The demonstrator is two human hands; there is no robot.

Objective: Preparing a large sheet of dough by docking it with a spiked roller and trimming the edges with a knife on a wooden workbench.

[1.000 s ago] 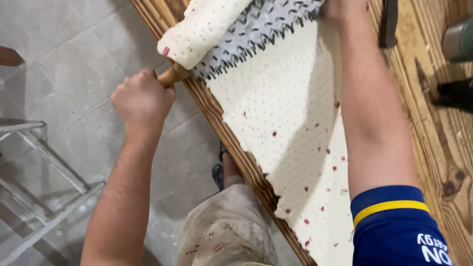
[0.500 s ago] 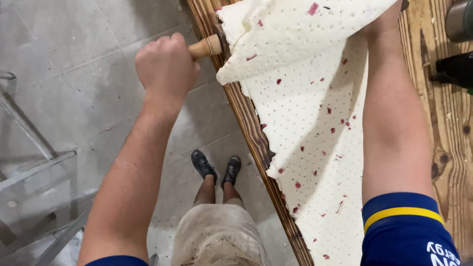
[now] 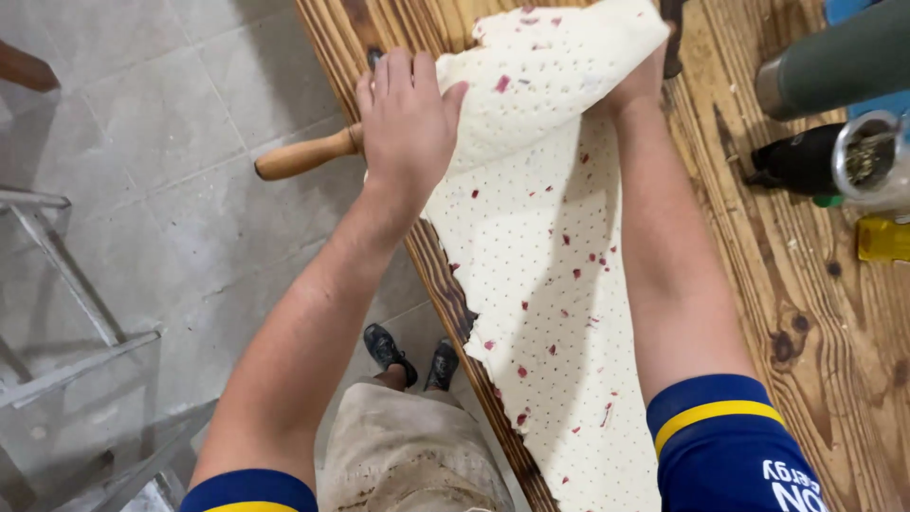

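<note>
Two hands work the dough sheet [image 3: 550, 284] along the tabletop [image 3: 806, 313]: my left hand [image 3: 408, 118], which half a second ago gripped the roller handle [image 3: 303, 156], now lies open-fingered on the rolled-up far end, handle jutting left; right hand [image 3: 635, 90] is tucked under the fold, fingers hidden, so I cannot tell their state

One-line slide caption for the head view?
Both hands wrap a dotted, red-flecked dough sheet around a wooden-handled rolling pin on a plank table.
</note>
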